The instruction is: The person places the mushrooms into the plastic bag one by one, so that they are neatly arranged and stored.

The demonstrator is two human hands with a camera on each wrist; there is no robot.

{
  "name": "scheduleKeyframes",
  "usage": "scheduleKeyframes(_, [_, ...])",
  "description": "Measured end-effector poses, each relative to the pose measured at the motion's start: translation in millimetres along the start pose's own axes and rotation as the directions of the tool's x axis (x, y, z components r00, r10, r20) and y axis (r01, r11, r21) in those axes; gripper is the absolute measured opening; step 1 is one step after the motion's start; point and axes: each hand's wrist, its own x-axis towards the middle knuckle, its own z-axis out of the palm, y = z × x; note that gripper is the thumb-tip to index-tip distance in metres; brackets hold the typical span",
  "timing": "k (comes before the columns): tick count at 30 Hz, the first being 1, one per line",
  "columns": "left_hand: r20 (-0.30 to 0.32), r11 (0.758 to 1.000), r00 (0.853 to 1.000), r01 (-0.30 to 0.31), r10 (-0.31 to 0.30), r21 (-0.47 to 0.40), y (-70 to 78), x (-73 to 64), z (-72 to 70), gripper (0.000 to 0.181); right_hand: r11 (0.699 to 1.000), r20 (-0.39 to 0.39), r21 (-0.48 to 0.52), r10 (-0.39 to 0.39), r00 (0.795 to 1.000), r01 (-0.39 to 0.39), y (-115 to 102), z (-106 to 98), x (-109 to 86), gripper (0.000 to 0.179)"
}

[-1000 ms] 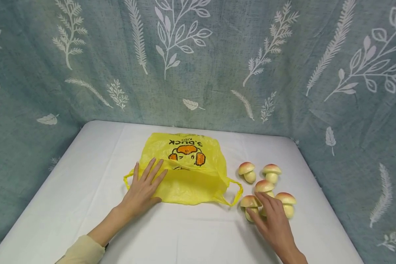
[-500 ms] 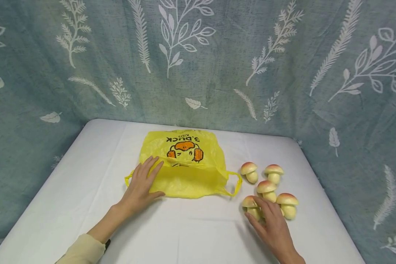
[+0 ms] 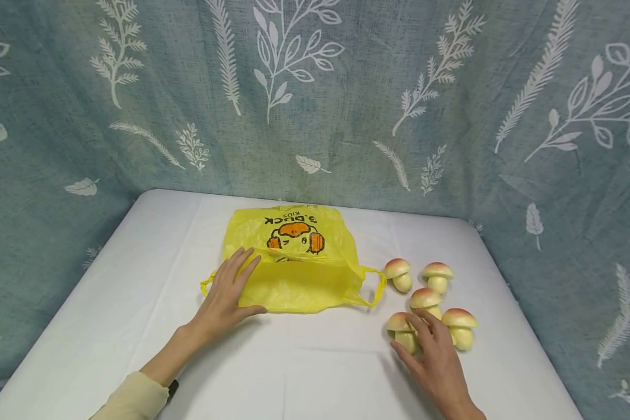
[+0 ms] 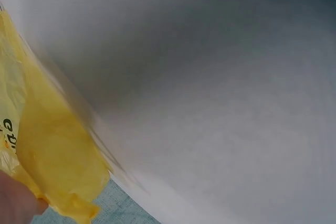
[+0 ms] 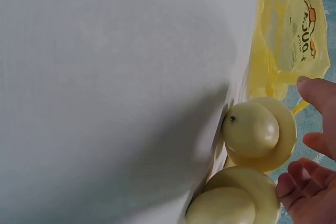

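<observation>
A yellow plastic bag (image 3: 304, 291) with a duck print lies with its mouth toward me, a handle loop at each side. My left hand (image 3: 226, 300) rests at the left part of its mouth, thumb spread away from the fingers. In the left wrist view only a bit of that hand (image 4: 16, 200) shows beside the bag. My right hand (image 3: 437, 361) hovers over the nearest toy mushrooms, fingers loosely bent. A mushroom with a reddish cap (image 3: 405, 335) is just left of its fingers. The right wrist view shows the thumb apart from the pale mushroom stem (image 5: 249, 129).
More toy mushrooms stand to the right of the bag: one by its handle (image 3: 399, 275), one at the back (image 3: 438, 278), one in the middle (image 3: 427, 302) and one at the right (image 3: 461, 331). A leaf-patterned curtain (image 3: 315, 116) hangs behind the white table (image 3: 304, 373).
The bag's near edge has shifted slightly away from me. My left hand's fingers have drawn closer together and bent a little. The right hand stays over the mushrooms, almost still.
</observation>
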Motion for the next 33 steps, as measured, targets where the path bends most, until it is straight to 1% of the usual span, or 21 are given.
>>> scheduleKeyframes(6, [-0.012,1.0,1.0,0.007,-0.007,-0.029,-1.1,0.2,-0.5,0.111,0.999,0.0,-0.022,0.038,0.999,-0.038,-1,1,-3.2,0.073])
scheduleKeyframes(12, [-0.014,0.999,1.0,0.021,-0.022,-0.044,0.1,2.3,-0.9,0.112,0.993,-0.037,-0.07,0.096,0.995,-0.099,-6,4,-6.7,0.083])
scheduleKeyframes(18, [-0.048,0.995,0.998,0.039,-0.043,-0.092,0.0,3.6,-0.7,0.114,0.989,-0.04,-0.099,0.103,0.994,-0.107,-6,4,-5.9,0.08])
scheduleKeyframes(21, [-0.055,0.994,0.997,0.047,-0.053,-0.098,-0.4,4.0,-0.8,0.11,0.988,-0.028,-0.106,0.114,0.993,-0.116,-5,4,-5.9,0.077])
scheduleKeyframes(24, [-0.071,0.997,0.997,0.032,-0.037,-0.074,-1.0,5.1,-2.3,0.099,0.986,-0.013,-0.103,0.134,0.991,-0.134,-5,5,-6.2,0.075])
scheduleKeyframes(26, [-0.08,0.999,0.997,0.02,-0.023,-0.036,-1.6,6.2,-4.3,0.089,0.984,-0.004,-0.101,0.144,0.99,-0.144,-6,5,-6.5,0.076])
scheduleKeyframes(28, [-0.079,1.0,0.997,0.022,-0.021,0.015,-2.8,7.2,-6.6,0.08,0.984,0.002,-0.099,0.151,0.988,-0.151,-6,6,-6.7,0.076])
scheduleKeyframes(31, [-0.064,0.994,0.997,0.055,-0.05,0.095,-5.0,8.4,-10.5,0.069,0.983,0.005,-0.098,0.155,0.988,-0.154,-6,6,-7.0,0.077])
scheduleKeyframes(33, [-0.051,0.99,0.996,0.084,-0.079,0.116,-6.2,9.1,-13.1,0.064,0.983,0.005,-0.098,0.158,0.987,-0.157,-7,7,-7.1,0.077])
